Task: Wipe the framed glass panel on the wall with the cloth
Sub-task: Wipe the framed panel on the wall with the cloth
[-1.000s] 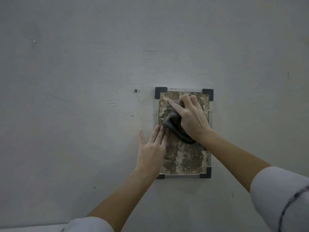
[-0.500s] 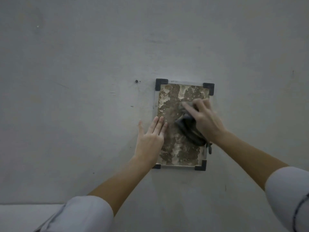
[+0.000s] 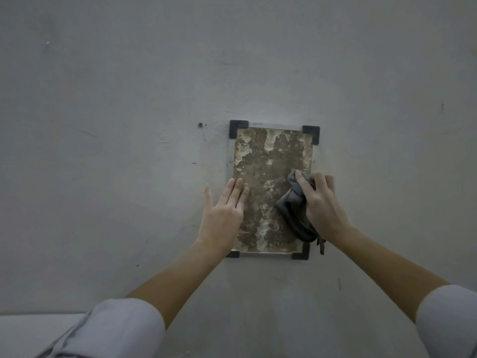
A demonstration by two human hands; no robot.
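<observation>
A small glass panel [image 3: 268, 161] with black corner brackets hangs on the grey wall, its surface covered in mottled brown grime. My right hand [image 3: 321, 202] grips a bunched dark grey cloth [image 3: 294, 210] and presses it against the panel's lower right part. My left hand [image 3: 223, 213] lies flat with straight fingers on the panel's left edge, partly on the wall. The lower left bracket is partly hidden by my left wrist.
A small dark screw hole [image 3: 200, 124] sits in the wall to the left of the panel's top corner. A pale ledge or floor strip [image 3: 38, 329] shows at the bottom left. Bare grey wall [image 3: 129, 73] surrounds the panel.
My right hand has carried the cloth from the panel's upper left down to its lower right. My left hand has stayed flat at the left edge.
</observation>
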